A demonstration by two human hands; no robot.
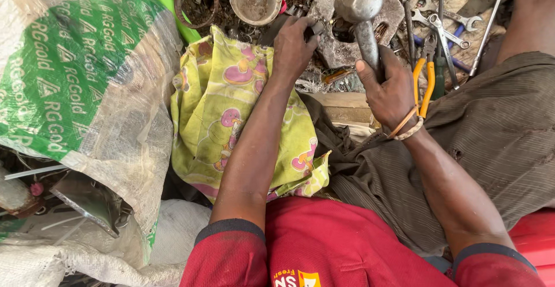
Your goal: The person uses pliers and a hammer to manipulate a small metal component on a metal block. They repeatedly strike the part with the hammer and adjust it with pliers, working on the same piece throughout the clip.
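At the far left a bulging woven sack (75, 73), white with a broad green band of repeated white lettering, is leaning against a crumpled yellow cloth (231, 107) printed with pink shapes. Just right of the cloth the left hand (293, 47) is closing its fingertips narrowly on a small dark metal part (317, 28) that is resting at the edge of a worn, flat metal plate (347, 38). Further right the right hand (388, 87) is gripping the handle of a steel hammer (359, 9), its head hanging over the plate, while orange-handled pliers (425, 78) and several spanners (448, 26) are lying beside it on the littered ground.
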